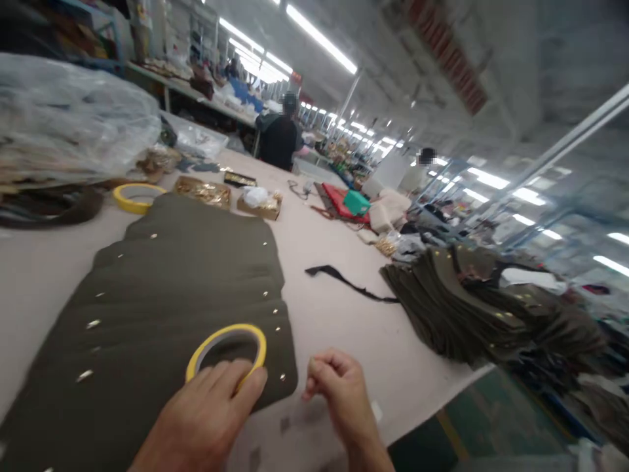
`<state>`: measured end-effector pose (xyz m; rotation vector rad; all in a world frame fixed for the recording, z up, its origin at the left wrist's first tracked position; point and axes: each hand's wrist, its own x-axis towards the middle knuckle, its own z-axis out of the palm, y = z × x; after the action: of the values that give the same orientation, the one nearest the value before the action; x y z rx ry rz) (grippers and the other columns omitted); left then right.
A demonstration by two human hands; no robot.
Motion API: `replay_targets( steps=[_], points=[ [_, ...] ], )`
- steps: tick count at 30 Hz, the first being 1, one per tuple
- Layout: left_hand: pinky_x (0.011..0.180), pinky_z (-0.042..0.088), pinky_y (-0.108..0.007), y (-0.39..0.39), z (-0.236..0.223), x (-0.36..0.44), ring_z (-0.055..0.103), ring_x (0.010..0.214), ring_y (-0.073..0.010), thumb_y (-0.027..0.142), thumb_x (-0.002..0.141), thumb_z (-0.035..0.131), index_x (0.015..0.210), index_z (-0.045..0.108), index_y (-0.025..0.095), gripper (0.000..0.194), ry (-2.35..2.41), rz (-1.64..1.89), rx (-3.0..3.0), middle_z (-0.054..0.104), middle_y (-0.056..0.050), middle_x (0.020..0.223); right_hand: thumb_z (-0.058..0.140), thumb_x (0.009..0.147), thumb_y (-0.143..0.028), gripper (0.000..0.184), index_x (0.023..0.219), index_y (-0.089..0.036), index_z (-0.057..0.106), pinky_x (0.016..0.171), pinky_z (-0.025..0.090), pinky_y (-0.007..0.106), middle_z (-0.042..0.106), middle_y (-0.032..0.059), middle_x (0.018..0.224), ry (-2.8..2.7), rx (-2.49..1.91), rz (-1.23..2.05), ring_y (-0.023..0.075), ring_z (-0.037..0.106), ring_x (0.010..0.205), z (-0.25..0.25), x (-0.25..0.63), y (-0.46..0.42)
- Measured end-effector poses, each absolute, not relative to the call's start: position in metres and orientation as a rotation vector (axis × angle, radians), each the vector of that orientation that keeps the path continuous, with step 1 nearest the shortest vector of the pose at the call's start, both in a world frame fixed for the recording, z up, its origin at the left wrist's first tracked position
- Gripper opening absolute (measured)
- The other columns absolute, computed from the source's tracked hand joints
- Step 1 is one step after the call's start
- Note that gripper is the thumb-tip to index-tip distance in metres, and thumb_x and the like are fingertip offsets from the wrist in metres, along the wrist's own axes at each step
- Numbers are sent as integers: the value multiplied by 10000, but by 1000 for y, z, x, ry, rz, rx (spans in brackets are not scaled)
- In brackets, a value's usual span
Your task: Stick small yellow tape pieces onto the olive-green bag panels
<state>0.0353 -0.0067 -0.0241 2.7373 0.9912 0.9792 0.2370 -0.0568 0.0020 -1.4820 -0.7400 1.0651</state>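
Note:
My left hand (209,410) is wrapped around the lower edge of a yellow tape roll (200,353), which it holds tilted up over dark olive fabric pieces (196,275). These pieces overlap on the table, and small shiny metal fittings show along both of their sides. Just right of the fabric's near corner, my right hand (339,387) is closed, its thumb and fingers pinched together. Whatever may be in that pinch is too small or hidden to make out.
Another yellow tape roll (135,196) lies at the fabric's far end, beside boxes of metal parts (204,191). A black strip (351,283) stretches toward a stack of olive pieces (457,301) on the right. Clear plastic (73,111) bulges at left. A person (279,137) is farther back.

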Motion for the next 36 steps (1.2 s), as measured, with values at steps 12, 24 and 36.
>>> replay_targets(
  steps=[12, 24, 36],
  points=[
    [685, 427, -360, -6, -19, 38, 508, 783, -220, 139, 889, 539, 943, 585, 211, 101, 969, 332, 2768, 595, -28, 887, 575, 845, -298, 185, 793, -152, 676, 489, 411, 201, 594, -11, 577, -1309, -1881, 1108, 109, 527, 506, -11, 238, -52],
    [674, 399, -332, -6, -18, 37, 495, 757, -192, 130, 880, 553, 913, 567, 208, 85, 973, 385, 2727, 578, -14, 864, 541, 803, -152, 113, 807, -176, 652, 549, 411, 228, 624, -13, 596, -1653, -1978, 836, 131, 569, 549, -2, 230, -41],
    [658, 428, -313, -12, -25, 32, 524, 736, -189, 62, 847, 510, 881, 591, 216, 177, 987, 544, 2692, 612, -13, 840, 469, 919, -101, 205, 938, -172, 661, 682, 505, 292, 667, 80, 837, -2489, -1531, 226, 191, 611, 782, 4, 250, -52]
  ],
)
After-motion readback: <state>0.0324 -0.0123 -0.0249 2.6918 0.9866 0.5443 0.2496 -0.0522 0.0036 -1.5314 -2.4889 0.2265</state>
